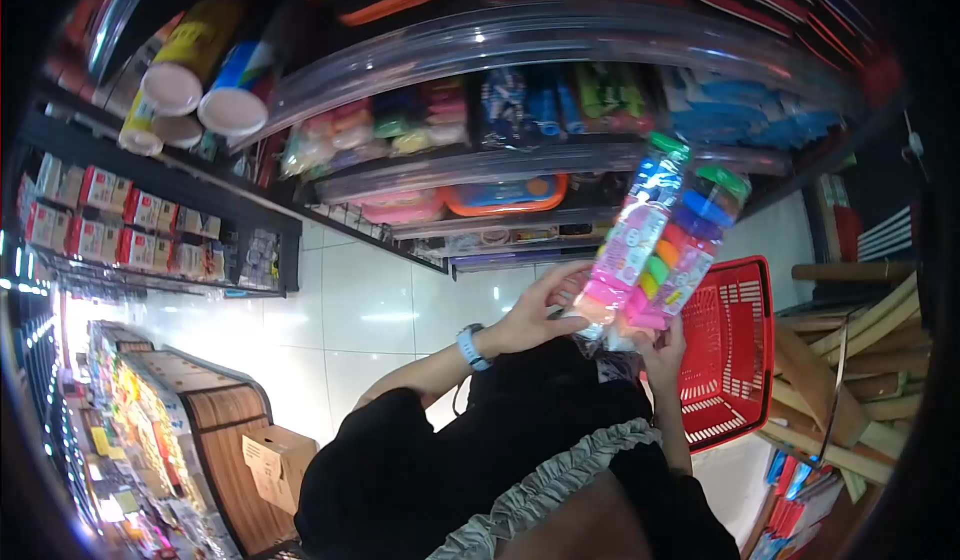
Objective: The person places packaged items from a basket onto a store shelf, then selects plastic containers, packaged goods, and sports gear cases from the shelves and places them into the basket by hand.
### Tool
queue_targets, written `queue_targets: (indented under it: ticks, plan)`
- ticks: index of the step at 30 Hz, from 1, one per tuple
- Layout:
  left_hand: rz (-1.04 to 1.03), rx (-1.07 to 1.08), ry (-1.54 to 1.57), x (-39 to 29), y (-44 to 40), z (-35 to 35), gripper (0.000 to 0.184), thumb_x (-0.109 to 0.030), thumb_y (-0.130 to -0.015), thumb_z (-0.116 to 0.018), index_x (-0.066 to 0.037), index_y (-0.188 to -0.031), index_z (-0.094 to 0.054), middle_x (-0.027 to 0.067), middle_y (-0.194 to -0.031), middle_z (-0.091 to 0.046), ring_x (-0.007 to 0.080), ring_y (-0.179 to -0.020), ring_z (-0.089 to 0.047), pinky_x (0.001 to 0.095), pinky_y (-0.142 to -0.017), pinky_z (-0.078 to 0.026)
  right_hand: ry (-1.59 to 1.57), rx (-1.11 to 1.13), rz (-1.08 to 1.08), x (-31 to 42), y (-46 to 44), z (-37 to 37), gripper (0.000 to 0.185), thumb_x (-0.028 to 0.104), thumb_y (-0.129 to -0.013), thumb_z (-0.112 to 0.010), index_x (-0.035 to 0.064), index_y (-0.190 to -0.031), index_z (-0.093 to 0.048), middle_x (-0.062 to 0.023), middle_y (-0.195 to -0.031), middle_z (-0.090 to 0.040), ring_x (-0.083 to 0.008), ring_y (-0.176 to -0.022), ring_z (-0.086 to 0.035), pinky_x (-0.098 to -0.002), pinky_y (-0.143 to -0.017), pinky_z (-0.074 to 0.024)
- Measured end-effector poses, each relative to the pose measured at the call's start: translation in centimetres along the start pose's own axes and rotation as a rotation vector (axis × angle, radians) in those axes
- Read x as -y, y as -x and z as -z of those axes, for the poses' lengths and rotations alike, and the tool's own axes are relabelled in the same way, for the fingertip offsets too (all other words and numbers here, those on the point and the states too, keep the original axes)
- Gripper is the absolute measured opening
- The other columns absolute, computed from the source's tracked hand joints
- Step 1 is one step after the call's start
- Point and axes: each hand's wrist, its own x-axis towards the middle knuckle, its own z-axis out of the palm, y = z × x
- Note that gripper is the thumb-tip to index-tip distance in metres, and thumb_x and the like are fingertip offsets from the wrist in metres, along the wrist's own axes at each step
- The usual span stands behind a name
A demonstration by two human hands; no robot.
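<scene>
Two long clear packs of bright, stacked clay-like pieces are held up in front of me, tilted to the upper right. The nearer-left pack [641,222] has a green top, a blue section, a printed label and pink and orange pieces below. Beside it, the other pack [684,250] shows green, blue, orange, yellow and pink pieces. My left hand [553,310], with a pale-banded watch on the wrist, grips the lower end of the left pack. Fingers of my right hand [662,353] close round the bottom of the right pack. Their contents are partly hidden by labels and glare.
A red plastic basket [722,350] hangs by my right arm. Shelves with clear plastic edges [480,175] hold bagged goods ahead. Boxed items [120,218] fill a left rack. A cardboard box [278,463] stands lower left; rolled brown material [870,360] is at right.
</scene>
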Motion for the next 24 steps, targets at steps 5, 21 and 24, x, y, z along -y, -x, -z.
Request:
queue_targets:
  ticks: [5, 21, 24]
  plan:
    - [-0.087, -0.313, 0.037, -2.4, 7.8, 4.9, 0.076, 0.006, -0.075, -0.069, -0.002, -0.14, -0.029, 0.0102, -0.122, -0.051, 0.0179, -0.111, -0.053, 0.0323, -0.096, -0.044, 0.037, 0.313, -0.023, 0.8, -2.5, -8.4, 0.061, 0.002, -0.078, -0.068, -0.0035, -0.13, -0.038, -0.0104, -0.117, -0.055, -0.0162, -0.108, -0.054, -0.0313, -0.092, -0.0436]
    - [-0.471, -0.918, 0.002, -9.7, 10.9, 17.6, 0.058, 0.002, -0.083, -0.061, 0.004, -0.134, -0.035, 0.0133, -0.118, -0.054, 0.0153, -0.101, -0.058, 0.0252, -0.085, -0.049, -0.049, 0.663, 0.11, 8.2, -16.4, -28.0, 0.039, 0.015, -0.09, -0.058, -0.0006, -0.124, -0.047, -0.0053, -0.11, -0.059, -0.0096, -0.097, -0.056, -0.0241, -0.084, -0.0441]
    - [-0.479, -1.01, -0.101, -10.8, 9.7, 21.5, 0.054, -0.003, -0.084, -0.062, 0.005, -0.132, -0.038, 0.0134, -0.116, -0.056, 0.0148, -0.101, -0.058, 0.0238, -0.082, -0.048, 0.048, 0.652, 0.08, 10.2, -20.0, -31.1, 0.035, 0.02, -0.09, -0.058, -0.0023, -0.117, -0.054, -0.0063, -0.108, -0.06, -0.0099, -0.098, -0.056, -0.0249, -0.085, -0.0435]
